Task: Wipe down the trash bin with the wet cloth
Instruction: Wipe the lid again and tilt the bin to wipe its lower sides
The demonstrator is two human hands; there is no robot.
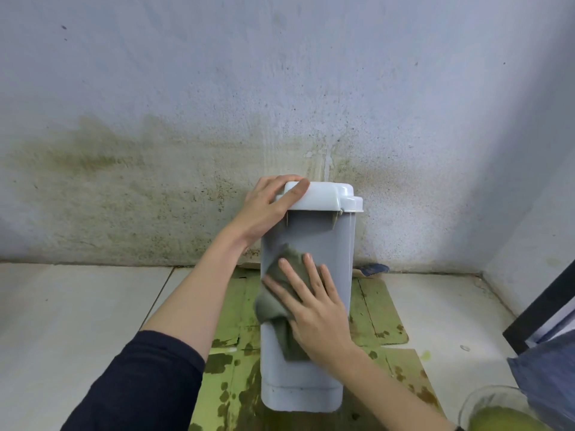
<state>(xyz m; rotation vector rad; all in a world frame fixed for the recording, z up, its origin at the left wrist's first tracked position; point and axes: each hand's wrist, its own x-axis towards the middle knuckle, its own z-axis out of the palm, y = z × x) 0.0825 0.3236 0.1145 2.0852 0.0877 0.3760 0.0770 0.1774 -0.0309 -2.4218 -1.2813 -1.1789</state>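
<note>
The wiping is under way: the right hand (317, 309) presses the wet cloth (280, 306) flat-fingered against the front face of the grey trash bin (329, 244), while the left hand (270, 206) grips its white lid (323, 197) to steady it. Next, probably, a stroke down toward the base, then the sides. The bin stands on stained green cardboard (379, 309) laid over pale floor tiles (77, 306), at the floor's far edge, against a mouldy wall (186, 119).
</note>
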